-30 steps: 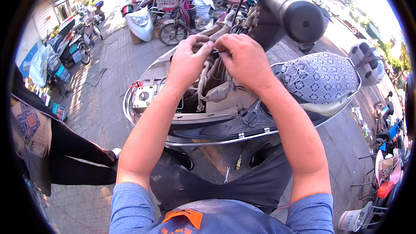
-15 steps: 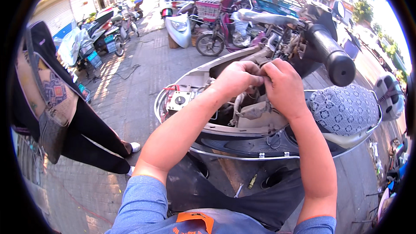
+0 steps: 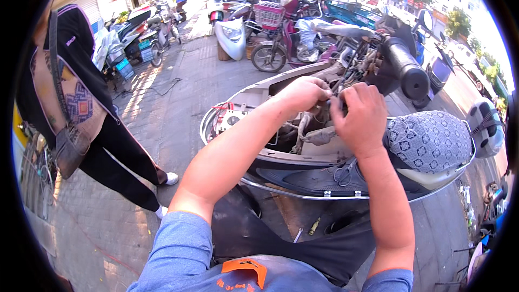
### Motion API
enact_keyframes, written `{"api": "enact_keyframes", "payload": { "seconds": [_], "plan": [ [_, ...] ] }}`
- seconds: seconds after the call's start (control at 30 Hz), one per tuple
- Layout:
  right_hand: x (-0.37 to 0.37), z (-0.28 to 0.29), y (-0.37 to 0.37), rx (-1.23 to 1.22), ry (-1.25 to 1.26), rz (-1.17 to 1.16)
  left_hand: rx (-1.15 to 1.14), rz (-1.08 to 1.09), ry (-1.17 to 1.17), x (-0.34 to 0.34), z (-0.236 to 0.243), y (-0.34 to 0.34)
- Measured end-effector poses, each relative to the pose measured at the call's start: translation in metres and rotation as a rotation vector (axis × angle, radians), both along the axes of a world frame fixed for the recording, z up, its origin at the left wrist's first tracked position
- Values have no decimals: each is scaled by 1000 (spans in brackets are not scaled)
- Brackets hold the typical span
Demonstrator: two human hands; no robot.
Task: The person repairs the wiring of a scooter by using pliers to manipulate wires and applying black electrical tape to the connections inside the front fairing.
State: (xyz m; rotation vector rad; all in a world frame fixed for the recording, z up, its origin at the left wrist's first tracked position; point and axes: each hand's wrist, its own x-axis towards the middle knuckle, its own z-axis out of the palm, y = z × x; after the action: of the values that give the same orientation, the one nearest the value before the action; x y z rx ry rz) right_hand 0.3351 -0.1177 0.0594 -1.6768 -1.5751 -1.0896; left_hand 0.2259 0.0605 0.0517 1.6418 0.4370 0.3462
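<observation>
Both hands are held together over the opened front of a scooter (image 3: 303, 146). The left hand (image 3: 303, 93) and right hand (image 3: 359, 116) are curled shut on a wiring bundle (image 3: 331, 104) between them, just below the black handlebar grip (image 3: 405, 70). A patterned seat (image 3: 430, 140) is seen to the right.

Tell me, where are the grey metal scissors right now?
In the head view, the grey metal scissors lie on the scooter's dark footboard, right of centre, just below the person's right hand and left of the patterned seat.

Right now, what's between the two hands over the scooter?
In the head view, a small dark part pinched among the scooter's wires sits between the left hand and right hand; the fingertips almost meet there.
</observation>
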Motion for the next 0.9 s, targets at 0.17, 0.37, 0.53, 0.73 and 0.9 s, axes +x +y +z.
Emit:
{"api": "enact_keyframes", "payload": {
  "seconds": [0.17, 0.37, 0.53, 0.73, 0.9],
  "plan": [
    [-19, -8, -14, -139, 95, -136, -179, 100, -15, -3, 5, -8],
    [-17, -11, 1, -120, 204, -105, -323, -1, -16, -7, 5, 8],
    [-12, 3, 2, -190, 486, -62, -589, -155, -106, 0, -8, 6],
    [-4, 0, -27, -195, 290, 75, -530, -202, -176, -4, -15, -11],
    [-11, -14, -31, -206, 264, 115, -383, -93, -180, 0, -16, -21]
  ]
}}
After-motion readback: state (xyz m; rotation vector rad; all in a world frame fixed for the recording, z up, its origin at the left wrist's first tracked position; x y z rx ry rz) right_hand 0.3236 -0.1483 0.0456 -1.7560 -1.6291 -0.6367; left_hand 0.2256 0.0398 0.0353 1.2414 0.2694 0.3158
